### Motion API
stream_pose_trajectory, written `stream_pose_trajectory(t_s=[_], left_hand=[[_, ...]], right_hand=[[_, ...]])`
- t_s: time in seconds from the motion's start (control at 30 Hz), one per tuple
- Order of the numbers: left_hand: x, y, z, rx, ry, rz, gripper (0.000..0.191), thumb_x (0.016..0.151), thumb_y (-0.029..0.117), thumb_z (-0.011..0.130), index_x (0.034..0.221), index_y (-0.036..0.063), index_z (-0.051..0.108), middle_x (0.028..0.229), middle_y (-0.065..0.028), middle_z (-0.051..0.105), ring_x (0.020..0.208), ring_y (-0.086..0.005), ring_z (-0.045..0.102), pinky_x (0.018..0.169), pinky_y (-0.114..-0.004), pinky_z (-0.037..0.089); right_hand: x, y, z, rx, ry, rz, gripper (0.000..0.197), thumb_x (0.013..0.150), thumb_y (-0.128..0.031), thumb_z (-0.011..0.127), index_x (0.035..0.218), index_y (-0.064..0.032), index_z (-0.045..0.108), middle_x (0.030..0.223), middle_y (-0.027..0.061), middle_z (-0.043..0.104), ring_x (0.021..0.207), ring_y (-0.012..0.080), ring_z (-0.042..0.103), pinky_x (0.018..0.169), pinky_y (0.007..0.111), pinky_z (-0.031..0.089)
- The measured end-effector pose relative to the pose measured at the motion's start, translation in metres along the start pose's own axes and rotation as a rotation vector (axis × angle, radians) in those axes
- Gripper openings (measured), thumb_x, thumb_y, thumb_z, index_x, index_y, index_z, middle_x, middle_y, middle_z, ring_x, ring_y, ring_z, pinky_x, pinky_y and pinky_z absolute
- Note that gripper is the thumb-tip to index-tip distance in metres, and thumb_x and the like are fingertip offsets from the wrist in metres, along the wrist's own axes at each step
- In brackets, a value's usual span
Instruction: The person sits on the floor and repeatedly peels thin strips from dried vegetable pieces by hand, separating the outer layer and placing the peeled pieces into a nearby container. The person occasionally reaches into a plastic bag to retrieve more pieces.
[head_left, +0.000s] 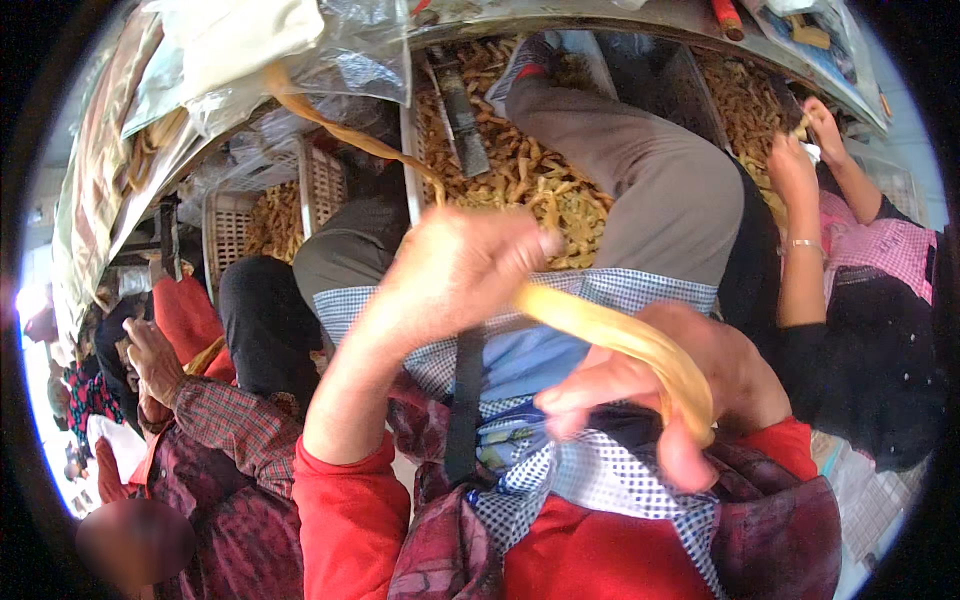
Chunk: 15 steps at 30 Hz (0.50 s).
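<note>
My left hand (457, 274) is closed round a long, yellowish, soft twisted strip (607, 322) above my lap. From that fist the strip's thinner tail runs up to a clear plastic bag on the table. The thick end curves down to the right, over my right hand (637, 382), whose fingers are spread and blurred; whether they grip the strip cannot be told. Beyond my hands, a plastic crate (414, 165) between my legs holds many small knotted yellow-brown pieces (517, 161). A dark, flat metal bar (459, 112) slants over the pieces.
Plastic bags (360, 60) lie along the table edge (600, 24). Another crate (225, 229) with similar pieces stands at the left. A co-worker's hands (795, 165) work over a crate at the right; another co-worker's hand (154, 360) is at the left.
</note>
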<state>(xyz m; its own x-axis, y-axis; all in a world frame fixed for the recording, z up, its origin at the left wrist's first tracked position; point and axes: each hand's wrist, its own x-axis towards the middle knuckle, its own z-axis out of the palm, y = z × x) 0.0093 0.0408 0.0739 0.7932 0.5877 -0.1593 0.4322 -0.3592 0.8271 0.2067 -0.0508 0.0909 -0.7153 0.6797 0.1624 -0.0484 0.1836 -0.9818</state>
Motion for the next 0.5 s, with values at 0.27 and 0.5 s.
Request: stream_pose_trajectory(t_s=[0.27, 0.5], left_hand=[[-0.035, -0.025, 0.076, -1.493, 0.343, -0.323, 0.018, 0.092, 0.016, 0.058, 0.096, -0.0016, 0.059, 0.083, -0.0100, 0.064, 0.070, -0.0141, 0.060, 0.055, -0.027, 0.048], [-0.028, -0.026, 0.038, 0.257, 0.525, 0.095, 0.017, 0.080, 0.020, 0.065, 0.086, 0.0041, 0.063, 0.067, -0.0115, 0.060, 0.057, -0.0308, 0.059, 0.055, -0.039, 0.049]], right_hand=[[0.035, 0.051, 0.004, -0.998, 0.455, -0.099, 0.068, 0.069, -0.040, 0.069, 0.123, 0.0004, 0.056, 0.106, 0.0101, 0.065, 0.073, 0.0206, 0.060, 0.064, 0.033, 0.051], [0.039, 0.077, 0.010, -0.770, 0.461, 0.045, 0.030, 0.076, -0.015, 0.069, 0.101, -0.0016, 0.059, 0.088, 0.0145, 0.065, 0.077, 0.0303, 0.065, 0.065, 0.037, 0.052]])
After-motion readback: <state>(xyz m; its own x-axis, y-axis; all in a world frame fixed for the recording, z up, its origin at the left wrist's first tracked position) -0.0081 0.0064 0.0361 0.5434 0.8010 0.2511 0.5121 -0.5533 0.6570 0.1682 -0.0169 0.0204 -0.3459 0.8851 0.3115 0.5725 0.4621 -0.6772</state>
